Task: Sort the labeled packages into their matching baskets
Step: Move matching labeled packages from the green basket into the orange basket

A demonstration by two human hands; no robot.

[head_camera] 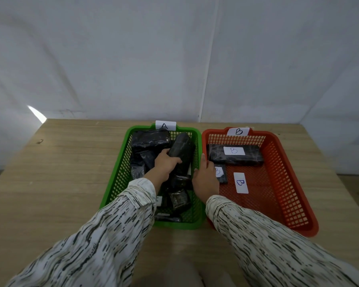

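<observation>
Packages wrapped in shiny black plastic (179,198) are mostly piling up in the green plastic mesh basket (120,179), nearest ones jumbled at the front with labels I can't read. Left hand (166,163) is reaching in mid-basket, fingers (177,161) closing around a dark rounded cylinder-shaped package (182,151). Right hand (205,179) is hovering over the shared rims, fingers loose and holding nothing. Looks like the pick step; next it's probably checking that label before lifting over the rim. Beside it the red plastic mesh basket (286,195) is holding a loose white B label (240,182), a small B package (221,174) and a long flat B package (235,154). White A tag (165,125) and B tag (239,131) are sitting at the far rims on the wooden bench (60,172).
</observation>
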